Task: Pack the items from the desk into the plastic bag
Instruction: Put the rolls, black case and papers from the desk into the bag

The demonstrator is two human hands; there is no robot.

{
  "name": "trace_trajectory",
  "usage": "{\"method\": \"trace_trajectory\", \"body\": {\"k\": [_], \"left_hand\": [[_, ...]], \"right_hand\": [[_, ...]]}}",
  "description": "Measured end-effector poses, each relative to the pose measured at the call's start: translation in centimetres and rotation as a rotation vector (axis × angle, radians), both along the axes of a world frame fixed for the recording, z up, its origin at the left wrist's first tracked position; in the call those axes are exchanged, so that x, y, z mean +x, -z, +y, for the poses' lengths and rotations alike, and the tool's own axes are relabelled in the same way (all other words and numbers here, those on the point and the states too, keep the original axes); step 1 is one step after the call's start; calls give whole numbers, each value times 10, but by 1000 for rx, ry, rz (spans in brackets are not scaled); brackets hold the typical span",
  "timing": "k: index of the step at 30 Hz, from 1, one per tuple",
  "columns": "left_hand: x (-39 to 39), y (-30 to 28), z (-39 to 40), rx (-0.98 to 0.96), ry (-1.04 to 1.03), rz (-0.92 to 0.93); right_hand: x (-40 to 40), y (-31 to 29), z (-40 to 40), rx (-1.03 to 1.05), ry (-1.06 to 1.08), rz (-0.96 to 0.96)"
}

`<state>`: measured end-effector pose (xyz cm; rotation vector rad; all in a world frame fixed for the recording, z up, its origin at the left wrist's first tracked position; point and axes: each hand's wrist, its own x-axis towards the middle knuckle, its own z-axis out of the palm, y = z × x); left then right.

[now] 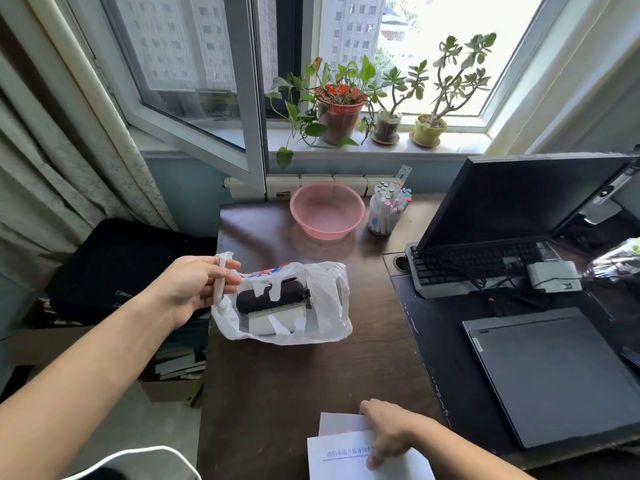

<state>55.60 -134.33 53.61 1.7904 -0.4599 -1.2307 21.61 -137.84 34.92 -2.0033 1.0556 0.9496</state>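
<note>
A pink basin [327, 211] stands beside a marker cup [385, 214], near a keyboard [474, 266].

Thin crinkled translucent plastic bag [311, 303] pinched in left hand [194, 285]; matt white printed paper [349, 455] under right hand [388, 431]; glossy dark wood worktop [311, 375] between both hands.

Envelope [349, 455] cut by bottom edge
</note>
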Motion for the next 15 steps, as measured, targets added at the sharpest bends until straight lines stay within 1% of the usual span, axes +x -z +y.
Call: {"method": "trace_trajectory", "body": {"k": [4, 10, 15], "left_hand": [[-2, 0, -2, -1, 2, 1], [-1, -1, -2, -6, 2, -3], [-1, -2, 1, -9, 6, -2]], "right_hand": [[1, -5, -2, 44, 33, -11], [6, -20, -6, 58, -63, -24], [5, -23, -2, 38, -76, -87]]}}
